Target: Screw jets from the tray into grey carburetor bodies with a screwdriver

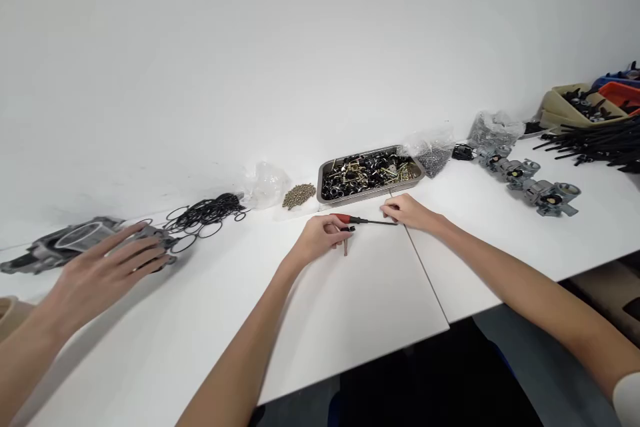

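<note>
A screwdriver with a red handle and black shaft lies level just above the white table. My left hand is curled at the handle end, thumb on the red grip. A small dark piece and a thin brownish pin stick out under its fingers. My right hand pinches the far tip of the shaft, fingers pressed together. Right behind both hands stands a metal tray full of small black and brass parts.
Another person's hand lies open on a grey metal casting at the far left. Black O-rings, a heap of brass bits, plastic bags, grey carburettor-like bodies and coloured bins line the wall side.
</note>
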A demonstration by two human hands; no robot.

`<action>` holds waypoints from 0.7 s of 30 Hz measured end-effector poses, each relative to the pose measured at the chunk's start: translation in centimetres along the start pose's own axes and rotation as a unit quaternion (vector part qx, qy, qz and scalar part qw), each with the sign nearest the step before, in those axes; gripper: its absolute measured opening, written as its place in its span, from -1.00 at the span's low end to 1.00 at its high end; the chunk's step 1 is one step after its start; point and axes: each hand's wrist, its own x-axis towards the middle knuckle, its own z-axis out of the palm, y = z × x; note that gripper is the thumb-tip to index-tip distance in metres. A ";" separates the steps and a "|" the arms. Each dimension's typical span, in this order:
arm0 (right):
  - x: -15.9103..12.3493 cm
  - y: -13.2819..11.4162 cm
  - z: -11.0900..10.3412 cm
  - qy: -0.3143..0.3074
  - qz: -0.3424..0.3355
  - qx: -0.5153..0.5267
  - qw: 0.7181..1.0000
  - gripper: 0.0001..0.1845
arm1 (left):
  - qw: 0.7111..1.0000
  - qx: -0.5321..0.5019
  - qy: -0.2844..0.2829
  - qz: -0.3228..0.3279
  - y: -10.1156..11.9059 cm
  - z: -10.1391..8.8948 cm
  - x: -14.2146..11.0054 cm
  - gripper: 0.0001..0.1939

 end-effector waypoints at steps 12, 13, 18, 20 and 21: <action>0.1 0.2 -0.2 -0.001 -0.007 -0.007 1.000 -0.60 | 0.988 0.137 0.013 0.074 0.1 1.3 -0.3 -0.75; 0.1 0.2 -0.2 -0.001 -0.006 -0.005 1.000 -0.60 | 0.988 0.135 0.010 0.075 0.1 1.3 -0.3 -0.76; 0.0 -0.1 -0.4 -0.002 0.007 -0.012 1.000 -0.58 | 0.988 0.135 0.001 0.078 0.3 1.3 -0.3 -0.81; 0.0 0.0 -0.4 0.000 0.012 -0.017 1.000 -0.57 | 0.987 0.142 -0.004 0.078 0.5 1.3 -0.3 -0.83; 0.0 0.0 -0.5 -0.001 0.014 -0.018 1.000 -0.57 | 0.986 0.145 -0.007 0.080 0.5 1.3 -0.3 -0.84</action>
